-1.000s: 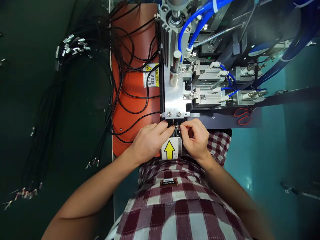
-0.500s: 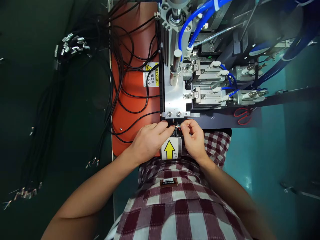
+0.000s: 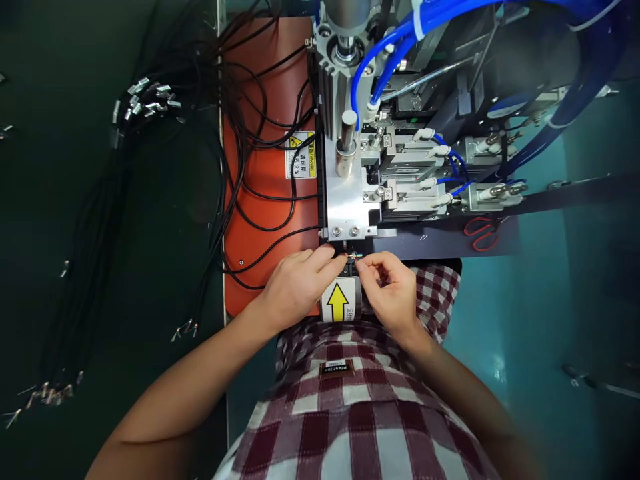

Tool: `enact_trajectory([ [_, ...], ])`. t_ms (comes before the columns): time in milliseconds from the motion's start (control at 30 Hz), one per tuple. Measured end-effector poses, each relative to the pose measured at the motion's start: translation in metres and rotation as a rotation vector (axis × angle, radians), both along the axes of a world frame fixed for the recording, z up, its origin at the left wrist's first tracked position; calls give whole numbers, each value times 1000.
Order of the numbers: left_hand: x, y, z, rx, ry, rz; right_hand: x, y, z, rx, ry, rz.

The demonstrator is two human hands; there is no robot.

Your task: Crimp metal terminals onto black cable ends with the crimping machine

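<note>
Wires lie between left grip and right grip. The right pinches them; left closure cannot be determined.

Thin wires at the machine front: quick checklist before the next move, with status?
1. Left hand at the thin wires: ok, it is at their left end.
2. Right hand gripping a wire: cannot tell; it is right by them, but the contact is too small to see.
3. Wires correctly seated: cannot tell, too small.
4. Hands well clear of the metal plate: likely not ok; both are close to its near edge.
5. Arrow label readable: ok for the arrow; the small print cannot be fully read.
6. Red-handled scissors away from both hands: ok, off to the right.
</note>
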State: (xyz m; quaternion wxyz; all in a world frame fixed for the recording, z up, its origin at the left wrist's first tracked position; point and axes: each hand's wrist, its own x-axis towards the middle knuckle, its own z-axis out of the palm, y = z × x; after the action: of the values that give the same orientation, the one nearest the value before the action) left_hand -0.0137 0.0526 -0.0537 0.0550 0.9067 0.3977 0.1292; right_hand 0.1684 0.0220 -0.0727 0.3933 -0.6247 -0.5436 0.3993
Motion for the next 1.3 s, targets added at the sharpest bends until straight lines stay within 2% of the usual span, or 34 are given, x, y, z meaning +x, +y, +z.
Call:
enact_trajectory([
  [100, 0, 0, 1, 11, 16, -14, 3, 6, 8, 149, -249, 117],
  [167, 0, 1, 1, 29, 19, -26, 5, 10, 7, 147, -265, 141],
  [233, 0, 2, 1, 48, 23, -31, 7, 12, 0, 39, -119, 110],
  [333, 2, 1, 5, 73, 58, -25, 9, 13, -12, -193, 214, 61],
  [400, 6, -3, 12, 72, 104, -1, 9, 12, -14, -227, 300, 29],
  [467, 12, -8, 21, 49, 164, 45, 9, 13, -11, -163, 232, 11],
  [567, 21, -18, 31, -40, 220, 93, 4, 15, -2, -70, 19, 47],
  [667, 25, -25, 28, -97, 192, 101, -3, 17, 1, 7, -114, 36],
  [767, 26, -27, 21, -71, 160, 114, -8, 18, -2, 70, -116, -11],
  [1000, 24, -22, 18, -96, 138, 118, -8, 14, -15, 7, 154, -61],
  [1200, 24, -22, 17, -81, 122, 114, -8, 16, -12, -179, 438, -123],
  [1300, 24, -22, 16, -86, 120, 117, -9, 16, -11, -184, 466, -128],
])
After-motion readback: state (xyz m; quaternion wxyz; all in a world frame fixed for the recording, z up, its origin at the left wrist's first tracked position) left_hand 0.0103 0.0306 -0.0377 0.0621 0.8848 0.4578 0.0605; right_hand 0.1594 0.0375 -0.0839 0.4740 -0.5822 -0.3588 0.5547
